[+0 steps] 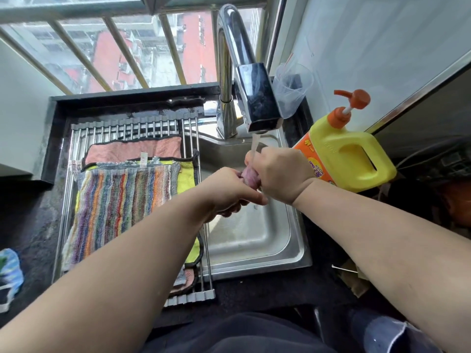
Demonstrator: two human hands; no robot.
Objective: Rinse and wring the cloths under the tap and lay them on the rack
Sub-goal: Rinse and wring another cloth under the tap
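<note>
Water runs from the chrome tap (pixel 254 103) into the steel sink (pixel 254 240). Under the stream my right hand (pixel 277 174) and my left hand (pixel 229 192) both grip a twisted pinkish-purple cloth (pixel 248 175), of which only a small roll shows between them. On the metal roll-up rack (pixel 132 128) over the sink's left half lie a striped multicolour cloth (pixel 119 207), a yellow cloth (pixel 186 178) beneath it and a pink cloth (pixel 132 150) at the far end. Another pinkish cloth (pixel 184 278) peeks out at the rack's near end.
A yellow dish-soap jug (pixel 349 159) with an orange pump stands right of the sink. A clear plastic cup (pixel 293 90) sits behind the tap. A barred window (pixel 114 52) lies beyond the dark counter (pixel 30 212), and a blue-white item (pixel 10 273) lies at the far left.
</note>
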